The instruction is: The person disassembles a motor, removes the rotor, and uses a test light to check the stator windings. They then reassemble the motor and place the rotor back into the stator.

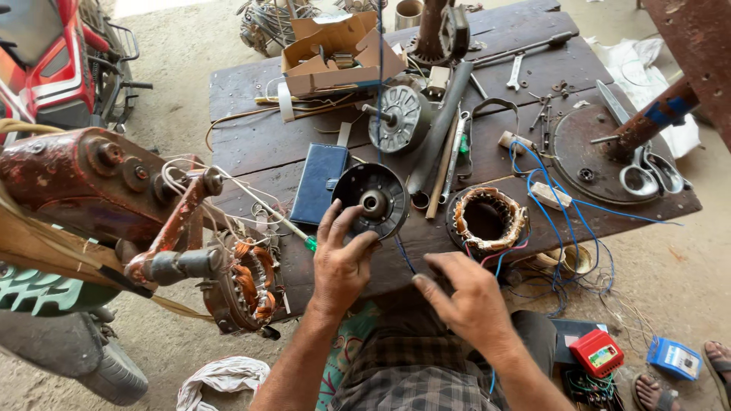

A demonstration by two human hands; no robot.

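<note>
1. The left hand (344, 262) grips a round black motor cover (371, 200) by its lower rim, holding it tilted above the near edge of the dark wooden bench (251, 144).
2. The right hand (470, 295) holds nothing, fingers loosely spread, just below a copper-wound stator (487, 220).
3. A blue case (319, 183) lies beside the cover.

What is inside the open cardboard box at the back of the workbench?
The cardboard box holds a few small metal parts, too small to identify. Its raised flaps hide the rest.
</note>
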